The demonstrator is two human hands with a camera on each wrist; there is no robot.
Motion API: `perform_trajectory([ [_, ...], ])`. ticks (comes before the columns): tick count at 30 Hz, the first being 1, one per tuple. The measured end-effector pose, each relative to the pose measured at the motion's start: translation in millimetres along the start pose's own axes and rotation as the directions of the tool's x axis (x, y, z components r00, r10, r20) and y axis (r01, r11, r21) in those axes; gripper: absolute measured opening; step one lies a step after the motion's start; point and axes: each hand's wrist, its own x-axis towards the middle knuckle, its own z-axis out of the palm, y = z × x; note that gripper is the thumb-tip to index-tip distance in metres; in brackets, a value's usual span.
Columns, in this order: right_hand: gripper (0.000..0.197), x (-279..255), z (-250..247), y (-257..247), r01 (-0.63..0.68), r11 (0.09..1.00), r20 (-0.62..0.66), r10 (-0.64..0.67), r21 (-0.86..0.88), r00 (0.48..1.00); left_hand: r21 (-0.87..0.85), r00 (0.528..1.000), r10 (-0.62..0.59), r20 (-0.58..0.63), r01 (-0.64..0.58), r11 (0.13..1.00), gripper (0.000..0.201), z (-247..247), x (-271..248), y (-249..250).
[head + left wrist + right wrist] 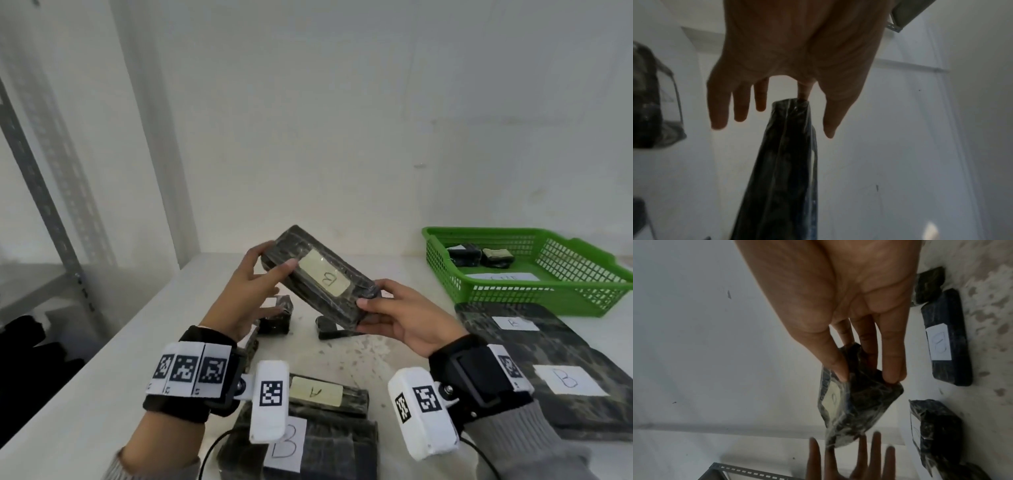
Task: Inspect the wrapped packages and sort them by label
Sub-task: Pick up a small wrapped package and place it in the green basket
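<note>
I hold a dark film-wrapped package [322, 277] with a pale label marked B tilted above the table. My right hand [387, 308] pinches its near end between thumb and fingers; the right wrist view shows that hand [849, 288] on the package [855, 405]. My left hand [250, 277] steadies the far end, thumb lying on the top face, fingers straight. In the left wrist view the package [785, 162] stands edge-on between the thumb and the spread fingers of the left hand [797, 48]. Another package marked A [318, 392] lies near me.
A green basket [513, 298] at the back right holds two small dark packages. Two large dark slabs labelled A [513, 323] and B [570, 380] lie to the right. Small packages [274, 315] sit under my hands. A big B package [308, 442] lies nearest. A metal rack post [41, 192] stands left.
</note>
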Motion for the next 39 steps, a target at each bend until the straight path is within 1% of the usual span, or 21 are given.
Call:
perform_trajectory([
  [2,0.028,3,6,3,0.008,1.000,0.017,-0.009,0.015,1.000,-0.082,0.997,0.043,0.058,-0.038,0.996,0.082,9,-1,-2],
  [3,0.032,5,7,6,0.007,1.000,0.025,-0.007,0.015,1.000,-0.100,0.995,0.085,0.059,-0.079,0.992,0.092,12,1,-6],
  [5,0.038,8,7,12,0.002,1.000,0.051,-0.001,-0.024,0.999,-0.061,0.987,0.156,0.038,-0.153,0.986,0.102,15,5,-13],
  [7,0.051,7,4,16,0.016,0.990,0.075,-0.005,-0.139,0.997,-0.013,0.987,0.156,0.036,-0.155,0.988,0.104,13,7,-15],
  [9,0.063,8,-1,18,0.042,0.981,0.085,-0.027,-0.187,0.996,-0.005,0.991,0.112,0.071,-0.112,0.994,0.103,10,9,-16],
  [11,0.063,10,-4,19,0.061,0.990,0.098,-0.049,-0.126,0.994,0.023,0.984,0.088,0.155,-0.093,0.995,0.100,8,7,-17],
  [13,0.064,11,-6,19,0.077,0.994,0.133,-0.066,-0.082,0.989,0.072,0.964,0.097,0.249,-0.118,0.990,0.084,11,4,-17],
  [14,0.067,11,-7,18,0.087,0.993,0.154,-0.074,-0.075,0.985,0.077,0.956,0.108,0.273,-0.133,0.988,0.074,13,3,-17],
  [15,0.069,11,-8,18,0.101,0.992,0.164,-0.088,-0.071,0.983,0.068,0.955,0.110,0.277,-0.134,0.989,0.068,15,3,-19],
  [17,0.070,11,-9,19,0.143,0.989,0.140,-0.135,-0.043,0.981,0.048,0.959,0.093,0.267,-0.109,0.993,0.071,19,5,-21],
  [19,0.075,11,-9,21,0.195,0.981,0.072,-0.196,0.012,0.978,0.009,0.958,0.081,0.274,-0.087,0.996,0.085,23,7,-24],
  [21,0.084,10,-10,24,0.250,0.966,-0.011,-0.250,0.070,0.968,-0.034,0.946,0.080,0.315,-0.073,0.997,0.095,27,9,-32],
  [24,0.087,10,-9,29,0.323,0.937,-0.115,-0.309,0.130,0.944,-0.091,0.914,0.084,0.398,-0.052,0.995,0.094,32,7,-44],
  [26,0.082,9,-7,30,0.340,0.926,-0.153,-0.317,0.163,0.936,-0.123,0.910,0.138,0.391,-0.097,0.988,0.085,34,8,-48],
  [28,0.068,9,-3,32,0.338,0.922,-0.139,-0.316,0.188,0.939,-0.163,0.928,0.189,0.320,-0.142,0.976,0.070,32,11,-48],
  [29,0.065,9,-1,33,0.340,0.922,-0.140,-0.317,0.186,0.938,-0.179,0.932,0.205,0.299,-0.156,0.971,0.064,30,12,-46],
  [31,0.070,9,0,33,0.361,0.916,-0.173,-0.332,0.176,0.927,-0.185,0.916,0.231,0.327,-0.178,0.967,0.053,25,17,-41],
  [33,0.080,11,-2,34,0.392,0.903,-0.208,-0.355,0.178,0.912,-0.180,0.898,0.239,0.370,-0.183,0.967,0.050,19,23,-38],
  [36,0.098,11,-5,31,0.405,0.888,-0.215,-0.361,0.219,0.908,-0.234,0.905,0.246,0.346,-0.171,0.957,0.049,15,31,-36],
  [37,0.096,10,-6,31,0.397,0.893,-0.205,-0.357,0.213,0.911,-0.254,0.909,0.245,0.338,-0.163,0.953,0.047,15,32,-35],
  [39,0.077,8,-9,28,0.392,0.907,-0.174,-0.365,0.155,0.914,-0.301,0.920,0.241,0.309,-0.146,0.942,0.046,17,33,-32],
])
